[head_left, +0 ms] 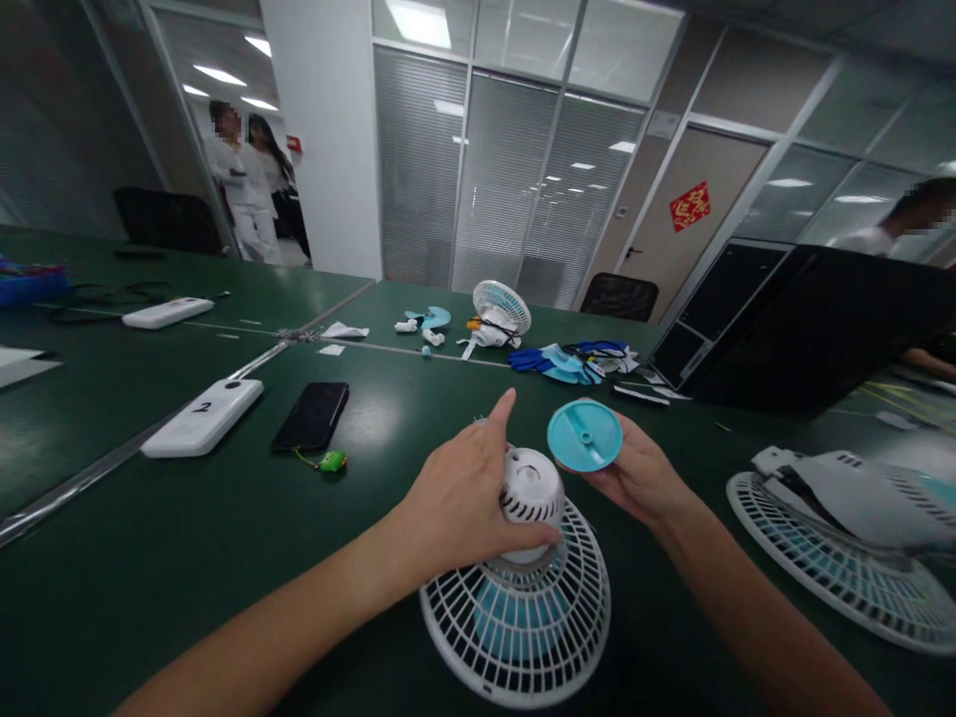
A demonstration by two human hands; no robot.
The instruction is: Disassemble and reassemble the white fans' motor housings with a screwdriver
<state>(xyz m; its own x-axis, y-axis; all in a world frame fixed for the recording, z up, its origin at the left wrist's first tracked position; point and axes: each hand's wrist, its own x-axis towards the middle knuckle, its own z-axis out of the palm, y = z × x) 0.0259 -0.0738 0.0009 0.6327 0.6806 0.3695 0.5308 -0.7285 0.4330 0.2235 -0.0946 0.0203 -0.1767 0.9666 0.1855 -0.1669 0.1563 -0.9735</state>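
A white fan head (523, 637) with a slotted grille lies face down on the green table, blue blades showing through the grille. My left hand (463, 498) is wrapped round the white motor housing at its top, thumb and fingers on opposite sides. To the right of the housing, my right hand (634, 468) holds up a round turquoise disc (585, 436) by its edge. The disc has a raised bar and a small hub in its centre, and it is apart from the fan.
Another fan (836, 538) lies at the right. Farther back stand a small fan (500, 314), blue gloves (575, 360) and a black monitor (807, 329). A phone (312, 416) and white power banks (203, 418) lie at the left. People (258, 189) are in the background.
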